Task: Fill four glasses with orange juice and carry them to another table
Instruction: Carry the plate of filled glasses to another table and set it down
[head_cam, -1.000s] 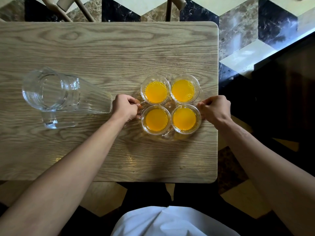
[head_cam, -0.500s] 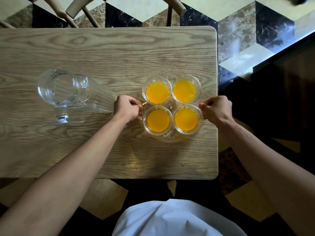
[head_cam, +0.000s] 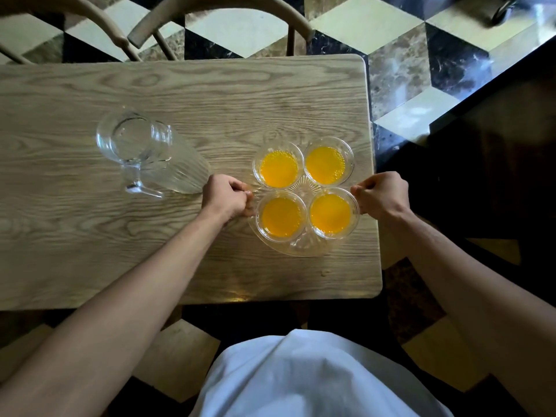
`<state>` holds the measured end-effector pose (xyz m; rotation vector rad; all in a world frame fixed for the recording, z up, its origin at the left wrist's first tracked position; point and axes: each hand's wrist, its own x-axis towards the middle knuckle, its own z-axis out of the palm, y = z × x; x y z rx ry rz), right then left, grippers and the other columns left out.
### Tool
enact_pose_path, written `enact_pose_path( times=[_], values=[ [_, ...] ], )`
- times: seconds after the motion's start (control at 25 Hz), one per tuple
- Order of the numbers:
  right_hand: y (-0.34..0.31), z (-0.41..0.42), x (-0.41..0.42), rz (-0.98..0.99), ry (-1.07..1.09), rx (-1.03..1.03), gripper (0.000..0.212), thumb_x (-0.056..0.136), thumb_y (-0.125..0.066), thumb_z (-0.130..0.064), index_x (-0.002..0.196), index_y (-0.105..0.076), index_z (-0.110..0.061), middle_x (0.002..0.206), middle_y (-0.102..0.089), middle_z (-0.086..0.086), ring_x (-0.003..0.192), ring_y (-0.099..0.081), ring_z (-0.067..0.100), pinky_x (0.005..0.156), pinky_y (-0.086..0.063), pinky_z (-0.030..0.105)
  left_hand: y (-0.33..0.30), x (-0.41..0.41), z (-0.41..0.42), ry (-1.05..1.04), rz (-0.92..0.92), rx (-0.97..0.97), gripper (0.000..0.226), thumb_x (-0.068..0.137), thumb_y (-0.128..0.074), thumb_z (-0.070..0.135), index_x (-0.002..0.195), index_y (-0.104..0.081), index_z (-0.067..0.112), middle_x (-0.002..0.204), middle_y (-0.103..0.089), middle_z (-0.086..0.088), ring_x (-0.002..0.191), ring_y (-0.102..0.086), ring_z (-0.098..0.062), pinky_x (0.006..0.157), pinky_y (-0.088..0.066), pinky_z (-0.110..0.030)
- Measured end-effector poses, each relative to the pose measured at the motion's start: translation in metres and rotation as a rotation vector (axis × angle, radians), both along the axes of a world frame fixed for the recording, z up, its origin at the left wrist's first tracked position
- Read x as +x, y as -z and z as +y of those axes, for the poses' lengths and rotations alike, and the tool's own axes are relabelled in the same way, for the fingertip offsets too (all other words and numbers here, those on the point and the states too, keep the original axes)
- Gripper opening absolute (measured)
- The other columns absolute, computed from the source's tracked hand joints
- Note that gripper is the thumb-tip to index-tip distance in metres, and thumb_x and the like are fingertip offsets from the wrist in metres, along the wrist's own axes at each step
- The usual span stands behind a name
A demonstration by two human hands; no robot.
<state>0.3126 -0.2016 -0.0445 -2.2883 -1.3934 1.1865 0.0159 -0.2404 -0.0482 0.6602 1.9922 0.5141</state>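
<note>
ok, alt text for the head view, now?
Both hands, left and right, grip opposite edges of a clear tray holding four glasses of orange juice on a wooden table. An empty glass jug stands to the left.

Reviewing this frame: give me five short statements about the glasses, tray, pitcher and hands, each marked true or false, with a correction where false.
1. All four glasses hold orange juice. True.
2. The glasses stand on a clear glass tray. True.
3. The pitcher is full of juice. False: it looks empty and clear.
4. The left hand grips the pitcher's handle. False: it grips the tray's left edge; the right hand grips the right edge.
5. The pitcher stands to the right of the glasses. False: it stands to their left on the wooden table.
</note>
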Motion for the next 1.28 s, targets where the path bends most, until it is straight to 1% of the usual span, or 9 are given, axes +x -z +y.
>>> enact_pose_path(
  times=[0.16,0.28,0.44,0.56,0.76,0.92,1.04,1.16,1.28],
  values=[
    [-0.006,-0.018,-0.002,-0.003,-0.008,0.011,0.013,0.085,-0.082,-0.022,0.08,-0.078,-0.011,0.062,-0.073,0.002,0.048,-0.07,0.007,0.043,-0.052,0.017,-0.008,-0.004,-0.015,0.016,-0.041,-0.003,0.034,0.093,-0.061,-0.02,0.069,-0.067,0.004,0.066,-0.068,-0.008,0.036,-0.062,-0.005,0.036,-0.054,-0.025],
    [-0.011,-0.032,-0.006,-0.004,-0.014,0.016,0.013,0.085,-0.081,-0.022,0.08,-0.078,-0.011,0.063,-0.074,0.003,0.049,-0.071,0.007,0.043,-0.052,0.016,-0.009,-0.009,-0.029,0.034,-0.073,0.001,0.031,0.095,-0.058,-0.02,0.073,-0.066,0.001,0.071,-0.068,-0.012,0.044,-0.063,-0.011,0.039,-0.057,-0.026],
    [-0.015,-0.045,-0.009,-0.002,-0.057,0.022,0.012,0.086,-0.08,-0.02,0.08,-0.078,-0.01,0.062,-0.073,0.004,0.048,-0.07,0.007,0.042,-0.05,0.015,-0.011,-0.013,-0.046,0.008,-0.052,0.003,0.025,0.094,-0.06,-0.019,0.08,-0.07,-0.001,0.07,-0.069,-0.01,0.04,-0.063,-0.006,0.038,-0.054,-0.024],
    [-0.017,-0.052,-0.01,0.005,-0.073,0.029,0.012,0.085,-0.081,-0.019,0.077,-0.076,-0.012,0.063,-0.074,0.004,0.049,-0.071,0.008,0.046,-0.055,0.019,-0.011,-0.011,-0.065,-0.028,-0.035,0.017,0.023,0.093,-0.059,-0.02,0.082,-0.071,-0.004,0.069,-0.069,-0.01,0.038,-0.062,-0.005,0.037,-0.055,-0.025],
    [-0.023,-0.062,-0.008,0.018,-0.199,0.015,0.012,0.084,-0.081,-0.018,0.08,-0.077,-0.008,0.066,-0.074,0.006,0.046,-0.069,0.005,0.043,-0.053,0.017,-0.006,-0.005,-0.112,-0.103,0.059,0.042,0.036,0.087,-0.064,-0.017,0.066,-0.072,0.011,0.069,-0.076,-0.008,0.045,-0.068,-0.009,0.048,-0.06,-0.028],
    [-0.03,-0.073,-0.01,0.005,-0.304,0.006,0.01,0.084,-0.081,-0.014,0.081,-0.077,-0.006,0.06,-0.072,0.001,0.043,-0.066,0.002,0.042,-0.052,0.017,0.001,0.002,-0.156,-0.202,0.098,0.03,0.043,0.08,-0.068,-0.011,0.052,-0.075,0.021,0.066,-0.077,0.002,0.064,-0.077,-0.017,0.062,-0.067,-0.035],
    [-0.035,-0.085,-0.019,0.005,-0.409,0.008,0.009,0.083,-0.082,-0.013,0.075,-0.077,-0.01,0.046,-0.066,-0.008,0.04,-0.064,0.0,0.037,-0.046,0.013,0.0,0.008,-0.195,-0.307,0.069,0.017,0.047,0.08,-0.067,-0.011,0.054,-0.078,0.027,0.074,-0.079,-0.004,0.08,-0.08,-0.03,0.072,-0.068,-0.047],
    [-0.037,-0.096,-0.031,-0.018,-0.501,0.001,0.01,0.081,-0.082,-0.01,0.072,-0.078,-0.009,0.048,-0.068,-0.003,0.04,-0.065,0.002,0.04,-0.051,0.017,0.001,0.009,-0.23,-0.438,0.019,0.019,0.035,0.084,-0.065,-0.015,0.065,-0.073,0.014,0.067,-0.078,-0.003,0.077,-0.081,-0.028,0.061,-0.067,-0.044],
    [-0.04,-0.112,-0.053,-0.027,-0.61,-0.009,0.009,0.081,-0.079,-0.009,0.072,-0.079,-0.008,0.051,-0.071,0.0,0.041,-0.065,0.003,0.046,-0.056,0.021,-0.007,0.005,-0.27,-0.542,0.001,0.027,0.027,0.088,-0.067,-0.015,0.075,-0.069,0.008,0.077,-0.077,-0.008,0.06,-0.078,-0.013,0.052,-0.064,-0.034]
  ],
)
